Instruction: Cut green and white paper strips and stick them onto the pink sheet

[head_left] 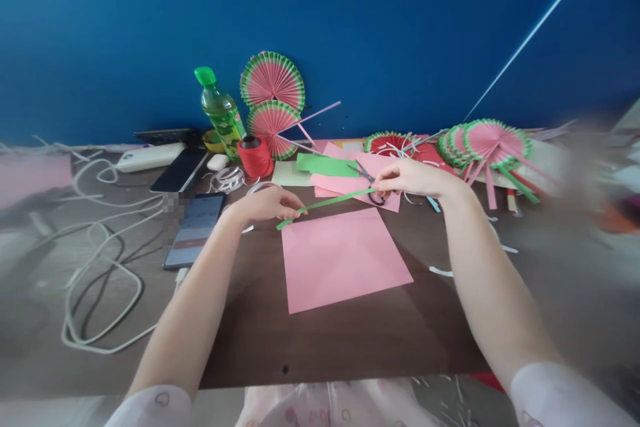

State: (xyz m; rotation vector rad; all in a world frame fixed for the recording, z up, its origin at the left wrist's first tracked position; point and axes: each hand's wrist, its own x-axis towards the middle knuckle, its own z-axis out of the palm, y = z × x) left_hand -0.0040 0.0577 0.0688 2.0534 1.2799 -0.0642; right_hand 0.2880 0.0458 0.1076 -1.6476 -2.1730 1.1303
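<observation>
A narrow green paper strip (335,200) is stretched between my two hands, just above the far edge of a pink paper sheet (345,260) lying on the table. My left hand (273,205) pinches the strip near its left end. At the other end, my right hand (400,179) is closed on it with the fingertips. Dark-handled scissors (364,173) lie beside my right fingers, on top of more pink paper (385,167). A green paper piece (325,165) rests behind the strip.
Pleated watermelon-coloured paper fans (273,80) lean against the blue wall, with others (495,140) at the right. A green-capped bottle (220,110), a red thread spool (255,157), phones (195,230) and a looped white cable (70,307) occupy the left side.
</observation>
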